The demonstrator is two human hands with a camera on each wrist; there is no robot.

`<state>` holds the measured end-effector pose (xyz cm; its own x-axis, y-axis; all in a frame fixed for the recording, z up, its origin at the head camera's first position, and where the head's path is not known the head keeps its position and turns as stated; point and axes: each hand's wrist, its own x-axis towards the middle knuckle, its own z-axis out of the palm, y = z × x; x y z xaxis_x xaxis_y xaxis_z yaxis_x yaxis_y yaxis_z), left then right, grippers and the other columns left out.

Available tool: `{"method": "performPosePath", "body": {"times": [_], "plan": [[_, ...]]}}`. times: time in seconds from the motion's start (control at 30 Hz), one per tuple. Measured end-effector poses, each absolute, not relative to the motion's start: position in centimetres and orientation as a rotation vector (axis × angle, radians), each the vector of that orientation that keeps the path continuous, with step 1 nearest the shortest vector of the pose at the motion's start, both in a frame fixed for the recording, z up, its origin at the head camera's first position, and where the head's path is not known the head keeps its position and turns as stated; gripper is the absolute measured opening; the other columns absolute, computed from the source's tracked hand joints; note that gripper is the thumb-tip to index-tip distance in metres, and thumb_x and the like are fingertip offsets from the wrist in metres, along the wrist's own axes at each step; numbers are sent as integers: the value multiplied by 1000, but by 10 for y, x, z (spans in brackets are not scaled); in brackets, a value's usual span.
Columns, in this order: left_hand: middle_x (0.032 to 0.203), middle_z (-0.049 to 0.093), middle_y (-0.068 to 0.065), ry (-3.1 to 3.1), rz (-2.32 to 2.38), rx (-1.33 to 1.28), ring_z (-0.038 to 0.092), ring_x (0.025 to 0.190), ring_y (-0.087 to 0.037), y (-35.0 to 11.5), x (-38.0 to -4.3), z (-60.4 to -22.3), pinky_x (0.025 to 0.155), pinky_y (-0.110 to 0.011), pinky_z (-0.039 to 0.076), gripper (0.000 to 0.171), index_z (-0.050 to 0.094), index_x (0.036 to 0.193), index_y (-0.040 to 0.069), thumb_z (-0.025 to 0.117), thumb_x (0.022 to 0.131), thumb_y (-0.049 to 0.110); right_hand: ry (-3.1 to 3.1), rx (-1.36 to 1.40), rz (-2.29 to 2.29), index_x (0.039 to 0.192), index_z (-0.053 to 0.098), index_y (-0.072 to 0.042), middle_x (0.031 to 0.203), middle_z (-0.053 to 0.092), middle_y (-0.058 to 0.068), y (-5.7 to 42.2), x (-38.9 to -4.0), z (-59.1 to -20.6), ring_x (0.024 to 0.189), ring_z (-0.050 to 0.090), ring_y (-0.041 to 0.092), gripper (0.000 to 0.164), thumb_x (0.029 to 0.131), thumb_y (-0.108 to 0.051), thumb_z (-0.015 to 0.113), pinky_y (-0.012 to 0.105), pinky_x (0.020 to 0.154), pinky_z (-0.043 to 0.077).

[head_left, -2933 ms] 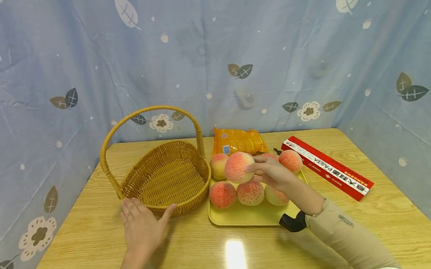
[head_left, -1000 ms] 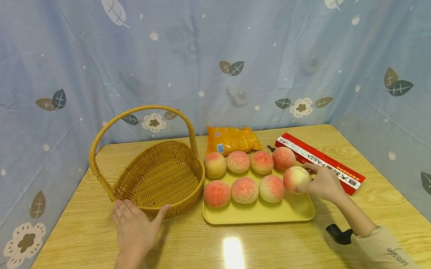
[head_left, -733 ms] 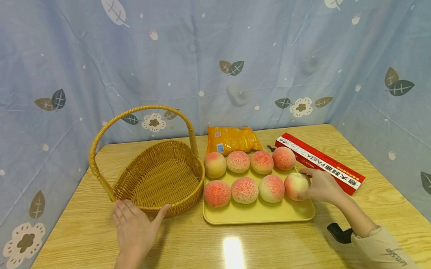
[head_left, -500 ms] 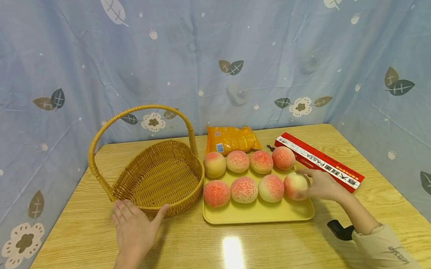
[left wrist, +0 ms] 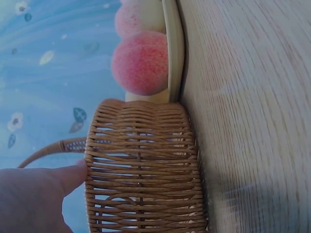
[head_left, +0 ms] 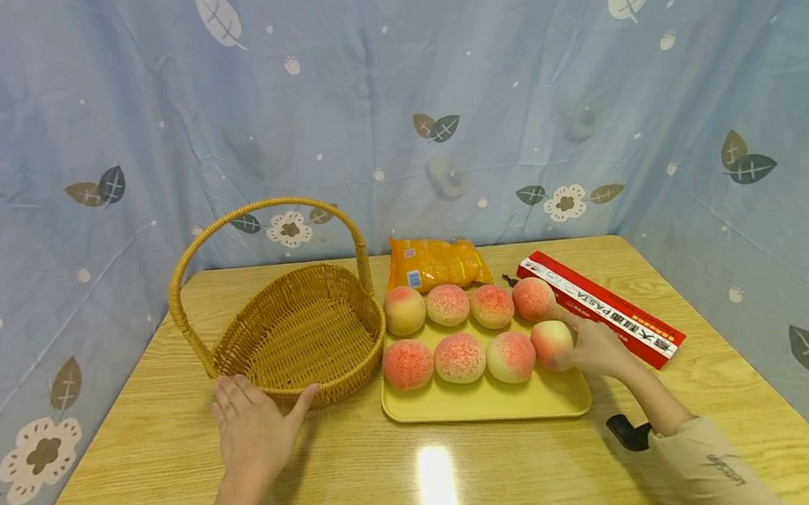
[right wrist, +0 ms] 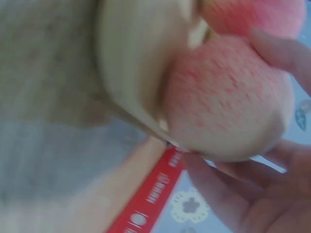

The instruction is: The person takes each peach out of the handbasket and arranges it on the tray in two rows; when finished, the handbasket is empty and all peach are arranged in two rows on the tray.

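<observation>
A peach [head_left: 553, 345], pale with a pink blush, sits at the right end of the front row on the yellow tray [head_left: 487, 407]. My right hand [head_left: 596, 347] holds it from the right side; in the right wrist view the thumb is on one side of the peach [right wrist: 228, 99] and curled fingers are on the other. Several more peaches [head_left: 460, 358] stand in two rows on the tray. On the left, my left hand [head_left: 254, 432] rests with straight fingers against the near rim of the wicker basket [head_left: 356, 381], whose inside holds nothing. The thumb touches the rim in the left wrist view.
Behind the tray lies an orange packet [head_left: 436, 264]. A red pasta box [head_left: 603, 308] lies slanted to the right of the tray. The basket's tall handle [head_left: 268, 204] arches upward. A patterned curtain [head_left: 397, 115] encloses the wooden table [head_left: 347, 469].
My right hand has carried the peach from above the tray to the front row's right end, then shifted slightly left with it. The left hand stays by the basket.
</observation>
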<state>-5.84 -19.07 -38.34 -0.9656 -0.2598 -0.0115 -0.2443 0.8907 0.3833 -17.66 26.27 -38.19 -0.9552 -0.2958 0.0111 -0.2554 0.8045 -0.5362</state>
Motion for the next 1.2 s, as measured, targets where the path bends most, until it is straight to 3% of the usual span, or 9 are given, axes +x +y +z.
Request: {"method": "performPosePath", "body": {"times": [0.1,0.3,0.57,0.7,0.83,1.07,1.2], "plan": [[140,-13,-50,-3025,-599,402,-7,133,-63,-190,-58,-383,108,-65,1,120,-4,135,-31,35,91,74,2830,-432,-833,137,45,10,110,62,24,264,-174,-374,91,60,31,91,66,-29,87,44,72,50],[140,-12,-51,-3026,-583,401,-5,133,-64,-189,-57,-383,108,-65,2,119,-4,135,-31,35,92,73,2714,-481,-882,139,38,13,116,59,25,268,-172,-367,98,59,33,93,71,-28,85,47,77,51],[140,-12,-51,-3021,-583,379,-5,132,-64,-187,-58,-383,108,-65,2,118,-4,135,-31,35,92,72,2718,-499,-961,145,34,7,113,61,21,270,-173,-371,96,61,30,90,78,-32,81,43,76,50],[140,-11,-51,-3017,-584,371,-5,132,-64,-187,-59,-383,108,-66,3,118,-3,135,-31,36,92,72,2766,-511,-942,146,32,7,125,53,33,269,-172,-371,108,56,45,90,81,-34,79,54,83,48],[140,-11,-51,-3030,-596,359,-6,133,-64,-189,-59,-381,107,-66,3,120,-3,136,-31,36,91,74,2800,-460,-955,147,32,6,138,40,38,268,-171,-370,123,41,56,88,83,-37,76,65,90,40],[144,0,-48,-3002,-543,337,-2,134,-62,-199,-53,-379,106,-69,3,116,5,139,-28,38,91,72,2858,-388,-1001,146,33,8,145,34,35,273,-170,-366,130,30,56,79,93,-41,64,69,96,31],[149,7,-42,-2884,-426,310,-1,136,-59,-201,-48,-380,104,-72,0,112,11,147,-17,45,89,72,2892,-366,-1005,148,28,7,147,30,34,281,-170,-365,131,27,56,80,94,-42,62,70,97,29]]}}
